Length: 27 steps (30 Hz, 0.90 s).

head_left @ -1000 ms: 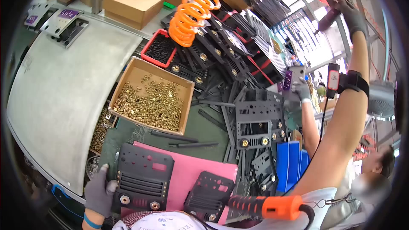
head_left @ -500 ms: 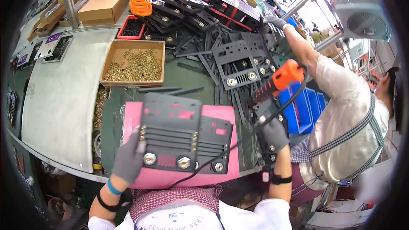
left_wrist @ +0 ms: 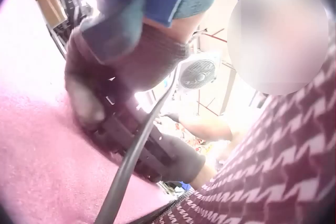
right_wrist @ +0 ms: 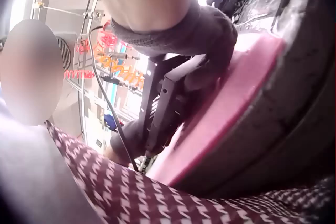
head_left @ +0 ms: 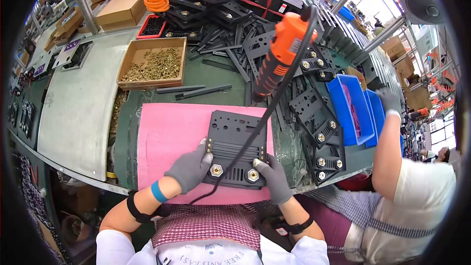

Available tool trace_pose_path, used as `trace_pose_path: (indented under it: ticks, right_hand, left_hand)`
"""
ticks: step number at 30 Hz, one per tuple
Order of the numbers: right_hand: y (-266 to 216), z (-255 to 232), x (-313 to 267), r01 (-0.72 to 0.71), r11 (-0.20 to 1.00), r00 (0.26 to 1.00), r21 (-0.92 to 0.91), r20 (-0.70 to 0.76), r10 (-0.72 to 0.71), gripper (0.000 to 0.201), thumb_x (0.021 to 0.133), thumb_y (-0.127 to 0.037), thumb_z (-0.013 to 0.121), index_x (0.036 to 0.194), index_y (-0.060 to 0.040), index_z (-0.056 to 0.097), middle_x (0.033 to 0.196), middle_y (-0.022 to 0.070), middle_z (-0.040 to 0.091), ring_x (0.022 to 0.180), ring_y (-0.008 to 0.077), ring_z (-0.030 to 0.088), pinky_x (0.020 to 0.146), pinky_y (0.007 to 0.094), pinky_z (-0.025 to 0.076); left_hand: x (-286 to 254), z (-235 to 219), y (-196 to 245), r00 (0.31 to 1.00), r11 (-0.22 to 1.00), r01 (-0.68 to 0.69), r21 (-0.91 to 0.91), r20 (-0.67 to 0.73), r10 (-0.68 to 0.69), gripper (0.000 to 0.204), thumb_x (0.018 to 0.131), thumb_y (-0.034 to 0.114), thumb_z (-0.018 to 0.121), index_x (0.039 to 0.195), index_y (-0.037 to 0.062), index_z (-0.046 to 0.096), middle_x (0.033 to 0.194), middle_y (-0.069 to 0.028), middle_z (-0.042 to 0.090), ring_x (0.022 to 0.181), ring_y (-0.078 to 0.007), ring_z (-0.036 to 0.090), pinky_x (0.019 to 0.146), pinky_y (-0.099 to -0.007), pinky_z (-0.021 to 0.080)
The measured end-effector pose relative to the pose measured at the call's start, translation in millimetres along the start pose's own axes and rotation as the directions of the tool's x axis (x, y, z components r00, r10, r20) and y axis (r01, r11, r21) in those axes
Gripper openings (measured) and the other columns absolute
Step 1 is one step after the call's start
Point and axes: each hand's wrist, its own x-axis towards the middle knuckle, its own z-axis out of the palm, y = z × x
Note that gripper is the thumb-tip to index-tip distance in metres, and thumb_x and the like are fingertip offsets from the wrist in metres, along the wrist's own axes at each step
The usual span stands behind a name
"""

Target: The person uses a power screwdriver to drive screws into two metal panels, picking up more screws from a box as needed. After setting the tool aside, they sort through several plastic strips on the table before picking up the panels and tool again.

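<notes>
A black metal panel [head_left: 231, 126] with slots, holes and two large brass hex fittings lies over the pink foam mat [head_left: 169, 132], in front of the body. At its left edge my gloved left hand [head_left: 189, 169] grips it, thumb along the side. My gloved right hand [head_left: 275, 181] holds the opposite edge near the right fitting. In the right wrist view two black panels [right_wrist: 164, 98] show one against the other between the hands. An orange electric screwdriver [head_left: 282, 51] hangs above the mat's right side, its black cable crossing in front of the panel.
Behind the mat stands a cardboard box [head_left: 153, 64] of small brass parts, near a red tray [head_left: 151, 27] of black pieces. Black strips and more panels [head_left: 319, 113] crowd the right, beside blue bins [head_left: 351, 110]. Another person's arm [head_left: 387, 142] reaches in at right.
The left panel has moved right, over where the other lay. My right hand has come from the right-hand parts to its edge. The screwdriver has swung left and up.
</notes>
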Motion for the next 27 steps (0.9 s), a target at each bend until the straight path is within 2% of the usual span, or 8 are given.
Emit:
trace_pose_path:
  ticks: [5,9,13,14,17,19,23,27]
  right_hand:
    - [-44,-5,-6,0.037,0.993,0.999,0.113,0.013,-0.039,0.053,0.085,-0.020,0.062,0.126,0.0090,0.044,0.109,0.0125,0.059,0.096,0.0154,0.058,0.085,0.0270,0.047]
    - [-82,-21,-1,-0.263,0.918,0.961,0.298,0.160,0.224,0.042,0.087,-0.016,0.057,0.122,0.0048,0.049,0.109,0.0141,0.062,0.097,0.0203,0.064,0.085,0.0309,0.052]
    - [-116,-34,21,-0.091,0.933,0.994,0.349,-0.031,0.109,0.033,0.086,-0.018,0.056,0.113,0.0025,0.057,0.105,0.0118,0.065,0.093,0.0192,0.064,0.084,0.0312,0.051]
    - [-124,-35,29,-0.042,0.930,0.995,0.366,-0.065,0.070,0.033,0.086,-0.018,0.056,0.112,0.0025,0.057,0.105,0.0119,0.065,0.092,0.0193,0.064,0.084,0.0312,0.051]
    - [-146,-57,67,0.130,0.940,0.991,0.315,-0.079,-0.111,0.030,0.087,-0.017,0.057,0.108,0.0041,0.059,0.098,0.0133,0.067,0.084,0.0217,0.067,0.079,0.0320,0.054]
    - [-173,-69,86,0.224,0.946,0.969,0.235,-0.159,-0.189,0.028,0.087,-0.017,0.056,0.104,0.0040,0.061,0.095,0.0130,0.068,0.081,0.0219,0.068,0.076,0.0306,0.055]
    - [-244,-76,137,0.412,0.909,0.863,-0.066,-0.293,-0.412,0.021,0.088,-0.017,0.056,0.098,0.0005,0.064,0.093,0.0119,0.068,0.077,0.0189,0.068,0.069,0.0279,0.055]
    - [-287,-61,240,0.430,0.884,0.903,0.182,-0.110,-0.416,0.020,0.089,-0.019,0.056,0.100,-0.0029,0.061,0.083,0.0072,0.067,0.069,0.0167,0.066,0.063,0.0284,0.054]
  left_hand:
    - [10,-7,22,0.985,0.986,-0.151,-0.067,-0.095,0.144,0.057,0.097,0.028,0.038,0.143,-0.0006,0.022,0.093,-0.0292,0.061,0.086,-0.0444,0.060,0.077,-0.0483,0.047]
    - [34,-5,43,0.965,0.967,-0.245,-0.071,-0.112,0.237,0.059,0.096,0.027,0.041,0.144,-0.0006,0.021,0.096,-0.0289,0.060,0.088,-0.0434,0.060,0.076,-0.0475,0.047]
    - [66,-8,55,0.938,0.902,-0.345,-0.258,-0.138,0.319,0.064,0.097,0.037,0.043,0.145,0.0003,0.020,0.100,-0.0293,0.061,0.095,-0.0439,0.060,0.082,-0.0426,0.048]
    - [70,-22,64,0.976,0.939,-0.200,-0.278,0.024,0.215,0.068,0.097,0.043,0.044,0.145,0.0006,0.021,0.104,-0.0295,0.060,0.098,-0.0443,0.059,0.084,-0.0419,0.048]
    - [96,-38,44,0.911,0.945,-0.321,0.067,-0.252,0.327,0.056,0.095,0.031,0.052,0.138,-0.0008,0.037,0.107,-0.0201,0.060,0.090,-0.0295,0.062,0.077,-0.0362,0.050]
    - [113,-61,17,0.764,0.885,-0.407,0.224,-0.448,0.465,0.051,0.090,0.024,0.056,0.134,0.0015,0.043,0.116,-0.0190,0.057,0.099,-0.0324,0.059,0.084,-0.0374,0.049]
    - [137,-79,-16,0.782,0.796,-0.121,0.594,-0.437,0.445,0.052,0.084,0.020,0.059,0.131,0.0017,0.046,0.129,-0.0169,0.051,0.120,-0.0306,0.048,0.098,-0.0409,0.040]
    - [148,-53,-23,0.820,0.546,0.229,0.806,-0.462,0.338,0.052,0.081,0.020,0.059,0.129,0.0017,0.050,0.129,-0.0155,0.052,0.127,-0.0265,0.041,0.100,-0.0367,0.033]
